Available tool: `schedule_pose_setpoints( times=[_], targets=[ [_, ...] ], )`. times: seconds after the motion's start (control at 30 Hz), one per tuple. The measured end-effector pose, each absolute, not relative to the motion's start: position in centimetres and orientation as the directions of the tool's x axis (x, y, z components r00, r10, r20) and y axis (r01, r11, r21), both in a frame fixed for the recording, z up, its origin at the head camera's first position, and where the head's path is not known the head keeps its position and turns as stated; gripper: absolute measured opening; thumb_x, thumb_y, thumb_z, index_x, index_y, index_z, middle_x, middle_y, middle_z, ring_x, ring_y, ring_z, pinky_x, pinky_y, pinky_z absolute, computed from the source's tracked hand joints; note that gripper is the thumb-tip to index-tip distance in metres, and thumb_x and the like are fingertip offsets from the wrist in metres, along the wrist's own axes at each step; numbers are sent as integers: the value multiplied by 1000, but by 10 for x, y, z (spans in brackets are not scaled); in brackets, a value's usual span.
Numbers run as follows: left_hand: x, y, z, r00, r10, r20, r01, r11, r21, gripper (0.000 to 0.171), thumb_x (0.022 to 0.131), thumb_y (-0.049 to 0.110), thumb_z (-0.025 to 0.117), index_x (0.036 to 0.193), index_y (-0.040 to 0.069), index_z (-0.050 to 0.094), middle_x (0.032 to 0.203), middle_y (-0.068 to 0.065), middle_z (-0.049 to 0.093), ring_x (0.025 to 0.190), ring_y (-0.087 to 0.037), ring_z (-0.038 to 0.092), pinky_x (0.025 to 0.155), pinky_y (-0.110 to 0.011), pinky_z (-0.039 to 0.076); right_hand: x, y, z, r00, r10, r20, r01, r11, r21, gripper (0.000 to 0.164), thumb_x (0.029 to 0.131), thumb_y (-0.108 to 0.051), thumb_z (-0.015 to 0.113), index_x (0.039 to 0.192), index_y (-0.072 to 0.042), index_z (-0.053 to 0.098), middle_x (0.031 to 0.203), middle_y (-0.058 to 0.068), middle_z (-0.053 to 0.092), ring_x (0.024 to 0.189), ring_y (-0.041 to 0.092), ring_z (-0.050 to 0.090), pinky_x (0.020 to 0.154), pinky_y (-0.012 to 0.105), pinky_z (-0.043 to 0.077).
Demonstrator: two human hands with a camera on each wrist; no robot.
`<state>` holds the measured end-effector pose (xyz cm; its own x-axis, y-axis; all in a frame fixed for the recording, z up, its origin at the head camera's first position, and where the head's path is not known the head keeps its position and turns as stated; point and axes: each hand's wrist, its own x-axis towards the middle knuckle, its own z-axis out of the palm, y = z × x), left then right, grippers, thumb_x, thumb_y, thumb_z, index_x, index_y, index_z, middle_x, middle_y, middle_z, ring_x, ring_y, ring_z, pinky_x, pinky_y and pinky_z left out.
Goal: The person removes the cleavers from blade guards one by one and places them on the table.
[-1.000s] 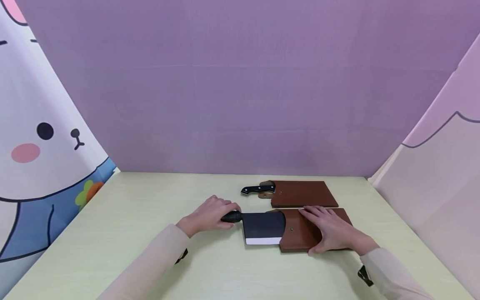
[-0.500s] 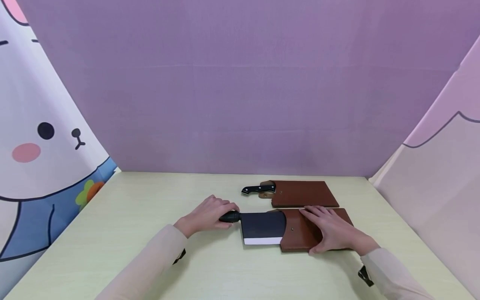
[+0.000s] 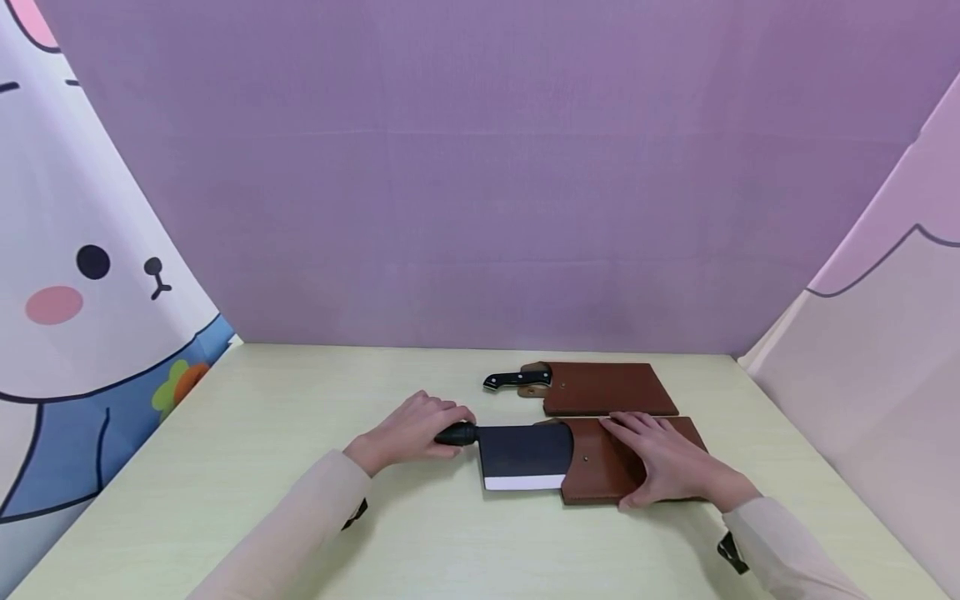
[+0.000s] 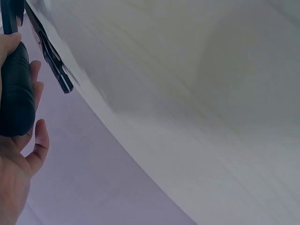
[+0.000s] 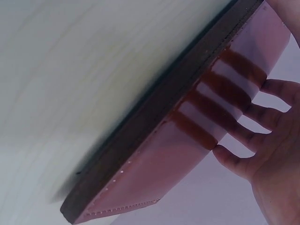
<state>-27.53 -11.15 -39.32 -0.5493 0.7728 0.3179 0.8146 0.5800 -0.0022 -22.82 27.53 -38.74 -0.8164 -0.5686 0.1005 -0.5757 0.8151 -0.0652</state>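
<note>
My left hand (image 3: 420,427) grips the black handle (image 3: 456,433) of a cleaver. Its broad dark blade (image 3: 525,450) has a pale strip along the near edge and lies flat, the right end inside the mouth of a brown leather sheath (image 3: 592,479). My right hand (image 3: 667,458) spans that sheath, thumb at the near edge and fingers at the far edge, holding it on the table. In the left wrist view the rounded handle end (image 4: 18,93) sits in my left fingers. The right wrist view shows stitching on the glossy sheath (image 5: 154,178) under my spread fingers.
Just behind, a second brown leather sheath (image 3: 611,387) lies parallel, with a black riveted knife handle (image 3: 517,380) sticking out to the left. The pale table (image 3: 300,392) ends at a purple cloth (image 3: 480,208); printed cloths hang at both sides.
My left hand has moved slightly left with the cleaver, and a little more blade shows outside the sheath. My right hand and the near sheath have stayed almost in place.
</note>
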Motion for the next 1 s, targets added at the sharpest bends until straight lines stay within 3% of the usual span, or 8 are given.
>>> schedule_pose_setpoints(
  times=[0.4, 1.0],
  targets=[
    [-275, -117, -395, -529, 776, 342, 824, 567, -11, 33, 78, 32, 66, 108, 22, 59, 87, 7, 65, 71, -6, 57, 65, -28, 43, -228, 278, -388, -812, -573, 107, -581, 812, -58, 109, 55, -69, 71, 139, -8, 37, 137, 21, 41, 123, 42, 39, 92, 64, 31],
    [-274, -126, -397, -556, 770, 314, 811, 586, -2, 34, 80, 34, 66, 111, 23, 58, 93, 7, 65, 77, -6, 58, 70, -30, 44, -227, 282, -389, -820, -563, 103, -570, 820, -55, 109, 54, -69, 72, 138, -7, 38, 137, 21, 41, 123, 43, 38, 91, 64, 32]
  ],
)
